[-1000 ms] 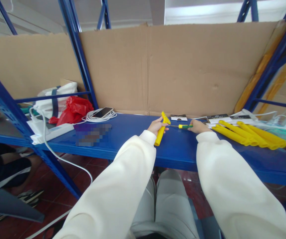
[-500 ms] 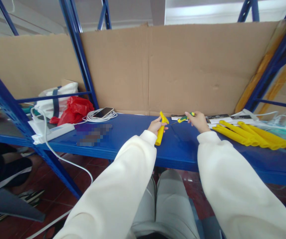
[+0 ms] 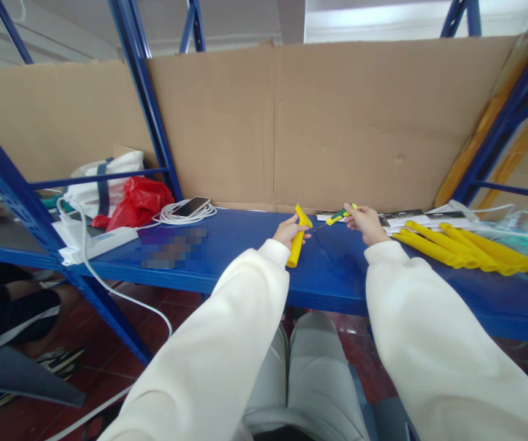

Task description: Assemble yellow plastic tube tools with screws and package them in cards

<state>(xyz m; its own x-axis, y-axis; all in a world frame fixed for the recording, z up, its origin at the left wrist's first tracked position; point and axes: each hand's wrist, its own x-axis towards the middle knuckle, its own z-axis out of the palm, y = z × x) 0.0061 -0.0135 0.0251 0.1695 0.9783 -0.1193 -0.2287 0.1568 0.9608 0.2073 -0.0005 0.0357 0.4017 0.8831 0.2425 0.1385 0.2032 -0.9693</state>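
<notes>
Your left hand (image 3: 286, 231) grips the yellow plastic piece (image 3: 297, 246); your right hand (image 3: 365, 223) pinches the screwdriver (image 3: 337, 215). Brace the piece on the shelf (image 3: 245, 248) and align the tip squarely.

Loose cream-white long sleeves (image 3: 218, 343), plain cuffs (image 3: 274, 252), light grey trousers (image 3: 319, 361), left hand (image 3: 288, 230) and right hand (image 3: 364, 222) bare.

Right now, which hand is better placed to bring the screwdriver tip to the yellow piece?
Probably the right. The right hand grips the screwdriver, its tip pointing toward the yellow piece, which the left hand holds on the blue shelf.
</notes>
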